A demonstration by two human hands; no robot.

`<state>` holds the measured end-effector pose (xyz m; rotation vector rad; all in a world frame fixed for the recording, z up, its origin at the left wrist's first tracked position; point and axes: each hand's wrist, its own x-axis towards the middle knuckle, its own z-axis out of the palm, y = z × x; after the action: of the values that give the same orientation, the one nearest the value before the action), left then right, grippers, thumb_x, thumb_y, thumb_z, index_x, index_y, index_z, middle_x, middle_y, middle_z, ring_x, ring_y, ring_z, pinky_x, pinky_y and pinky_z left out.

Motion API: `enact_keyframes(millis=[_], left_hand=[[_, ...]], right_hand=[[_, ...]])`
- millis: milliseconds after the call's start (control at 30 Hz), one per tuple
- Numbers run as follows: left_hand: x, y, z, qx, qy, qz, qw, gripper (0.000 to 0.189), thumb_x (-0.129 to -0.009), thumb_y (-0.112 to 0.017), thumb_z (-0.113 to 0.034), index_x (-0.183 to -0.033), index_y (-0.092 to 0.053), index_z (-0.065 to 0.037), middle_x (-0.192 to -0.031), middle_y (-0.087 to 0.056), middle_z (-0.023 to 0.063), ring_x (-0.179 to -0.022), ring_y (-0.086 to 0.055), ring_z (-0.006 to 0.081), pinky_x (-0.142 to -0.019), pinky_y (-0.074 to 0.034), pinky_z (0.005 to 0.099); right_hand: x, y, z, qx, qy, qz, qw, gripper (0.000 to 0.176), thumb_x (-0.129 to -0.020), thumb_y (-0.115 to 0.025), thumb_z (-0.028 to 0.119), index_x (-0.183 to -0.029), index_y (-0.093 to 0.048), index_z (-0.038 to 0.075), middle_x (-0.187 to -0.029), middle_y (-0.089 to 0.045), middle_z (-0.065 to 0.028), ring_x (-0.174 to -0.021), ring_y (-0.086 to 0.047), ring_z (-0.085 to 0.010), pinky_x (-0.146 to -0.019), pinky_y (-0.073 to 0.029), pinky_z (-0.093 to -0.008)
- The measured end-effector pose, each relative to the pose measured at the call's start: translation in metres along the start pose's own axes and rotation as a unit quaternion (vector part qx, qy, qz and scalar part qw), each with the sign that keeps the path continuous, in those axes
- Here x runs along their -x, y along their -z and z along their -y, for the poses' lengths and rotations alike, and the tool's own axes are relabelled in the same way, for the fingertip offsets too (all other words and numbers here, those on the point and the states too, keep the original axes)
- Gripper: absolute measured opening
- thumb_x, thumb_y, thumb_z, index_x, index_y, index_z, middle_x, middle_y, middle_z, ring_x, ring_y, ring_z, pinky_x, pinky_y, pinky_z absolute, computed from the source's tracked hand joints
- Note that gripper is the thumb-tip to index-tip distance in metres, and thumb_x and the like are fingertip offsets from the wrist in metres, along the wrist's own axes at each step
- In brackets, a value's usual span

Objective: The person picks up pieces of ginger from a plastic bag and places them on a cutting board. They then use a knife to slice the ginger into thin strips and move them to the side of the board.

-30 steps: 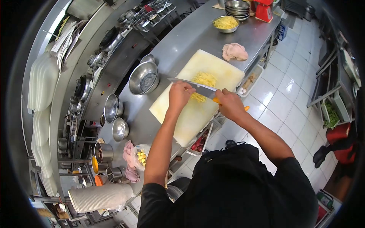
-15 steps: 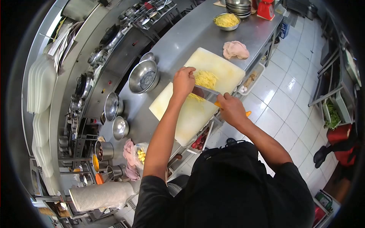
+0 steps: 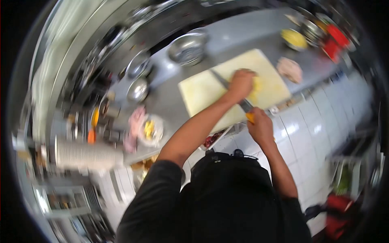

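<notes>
A large knife (image 3: 245,105) lies low over the white cutting board (image 3: 202,97), its blade running toward the board's back left edge. My right hand (image 3: 260,124) is wrapped round its yellow handle at the board's front edge. My left hand (image 3: 242,82) is over the blade, its fingers closed and blurred; what they press or hold is hidden. Shredded yellow food (image 3: 255,89) lies on the board just right of my left hand.
A pale piece of meat (image 3: 289,69), a bowl of yellow shreds (image 3: 294,39) and a red scale (image 3: 336,42) stand at the right. Metal bowls (image 3: 187,49) are behind and left. A plastic bag (image 3: 151,130) with yellow pieces lies at the left.
The view has turned and blurred, shifting the board right. My left hand has moved from beside the shreds to over the blade, which now points back left across the board.
</notes>
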<state>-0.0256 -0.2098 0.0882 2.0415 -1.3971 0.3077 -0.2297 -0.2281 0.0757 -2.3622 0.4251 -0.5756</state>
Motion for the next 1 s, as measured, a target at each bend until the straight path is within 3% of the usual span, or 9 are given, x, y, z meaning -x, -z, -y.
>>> enact_keyframes(millis=[67, 133, 200, 367, 433, 500, 667, 867, 1000], left_hand=[[0.009, 0.022, -0.017, 0.012, 0.030, 0.006, 0.999, 0.036, -0.074, -0.061, 0.003, -0.105, -0.078, -0.005, -0.101, -0.072, 0.0176, -0.104, -0.065, 0.0374, -0.095, -0.052, 0.0460], [0.035, 0.051, -0.028, 0.071, 0.052, -0.030, 0.996, 0.034, -0.073, -0.061, 0.006, -0.100, -0.077, -0.006, -0.096, -0.070, 0.0135, -0.098, -0.063, 0.0353, -0.091, -0.053, 0.0449], [0.065, 0.083, -0.028, 0.069, 0.101, -0.025, 0.992, 0.027, -0.075, -0.060, 0.005, -0.095, -0.074, -0.005, -0.094, -0.069, 0.0139, -0.095, -0.062, 0.0352, -0.088, -0.052, 0.0447], [0.182, 0.143, -0.005, 0.045, 0.243, -0.196, 0.949, 0.020, -0.081, -0.063, 0.002, -0.097, -0.073, -0.003, -0.093, -0.069, 0.0151, -0.089, -0.064, 0.0331, -0.081, -0.052, 0.0428], [0.231, 0.166, 0.001, 0.021, 0.400, -0.221, 0.889, 0.015, -0.088, -0.068, -0.004, -0.102, -0.074, -0.002, -0.095, -0.070, 0.0151, -0.086, -0.066, 0.0287, -0.077, -0.053, 0.0395], [0.280, 0.194, 0.004, -0.030, 0.436, -0.253, 0.863, 0.018, -0.091, -0.074, -0.013, -0.104, -0.075, -0.001, -0.095, -0.071, 0.0148, -0.083, -0.068, 0.0250, -0.074, -0.053, 0.0368], [0.383, 0.223, 0.030, -0.078, 0.525, -0.298, 0.793, 0.016, -0.086, -0.078, -0.009, -0.099, -0.075, 0.000, -0.097, -0.071, 0.0156, -0.083, -0.067, 0.0306, -0.077, -0.053, 0.0400], [0.396, 0.256, 0.074, -0.086, 0.459, -0.305, 0.830, 0.019, -0.081, -0.079, -0.007, -0.099, -0.076, 0.000, -0.101, -0.071, 0.0167, -0.091, -0.067, 0.0360, -0.084, -0.054, 0.0430], [0.390, 0.256, 0.125, -0.101, 0.371, -0.222, 0.896, 0.026, -0.076, -0.080, -0.006, -0.103, -0.078, -0.004, -0.109, -0.071, 0.0135, -0.103, -0.066, 0.0347, -0.092, -0.054, 0.0429]], right_hand=[[-0.002, -0.006, 0.010, -0.054, -0.032, 0.074, 0.995, 0.034, -0.083, -0.068, 0.006, -0.115, -0.059, 0.002, -0.093, -0.069, -0.0250, -0.085, -0.067, -0.0459, -0.074, -0.053, -0.0483], [0.002, -0.013, 0.021, -0.085, -0.120, 0.171, 0.974, 0.037, -0.085, -0.069, 0.008, -0.120, -0.059, 0.003, -0.090, -0.069, -0.0245, -0.082, -0.069, -0.0433, -0.073, -0.054, -0.0450], [0.002, -0.030, 0.019, -0.135, -0.114, 0.195, 0.965, 0.039, -0.086, -0.068, 0.009, -0.123, -0.059, 0.003, -0.083, -0.068, -0.0204, -0.075, -0.068, -0.0354, -0.070, -0.053, -0.0418], [0.000, -0.053, 0.018, -0.205, -0.150, 0.224, 0.941, 0.040, -0.089, -0.069, 0.009, -0.126, -0.057, 0.002, -0.078, -0.063, -0.0105, -0.067, -0.061, -0.0160, -0.062, -0.050, -0.0331], [-0.002, -0.055, 0.018, -0.214, -0.162, 0.224, 0.937, 0.040, -0.089, -0.069, 0.008, -0.127, -0.057, 0.001, -0.077, -0.062, -0.0089, -0.064, -0.060, -0.0151, -0.060, -0.049, -0.0318], [-0.003, -0.055, 0.025, -0.209, -0.179, 0.224, 0.935, 0.040, -0.091, -0.069, 0.009, -0.128, -0.056, 0.000, -0.076, -0.059, -0.0067, -0.061, -0.059, -0.0128, -0.057, -0.048, -0.0299], [-0.004, -0.057, 0.033, -0.150, -0.169, 0.219, 0.949, 0.038, -0.096, -0.067, 0.010, -0.130, -0.053, -0.002, -0.079, -0.061, -0.0084, -0.059, -0.060, -0.0147, -0.055, -0.050, -0.0303], [-0.001, -0.058, 0.060, -0.068, -0.186, 0.229, 0.953, 0.034, -0.100, -0.059, 0.010, -0.129, -0.049, -0.003, -0.076, -0.061, -0.0139, -0.058, -0.061, -0.0199, -0.056, -0.051, -0.0343], [-0.002, -0.065, 0.065, 0.050, -0.160, 0.244, 0.955, 0.030, -0.102, -0.056, 0.013, -0.125, -0.047, -0.004, -0.087, -0.066, -0.0283, -0.072, -0.067, -0.0433, -0.067, -0.054, -0.0482]])
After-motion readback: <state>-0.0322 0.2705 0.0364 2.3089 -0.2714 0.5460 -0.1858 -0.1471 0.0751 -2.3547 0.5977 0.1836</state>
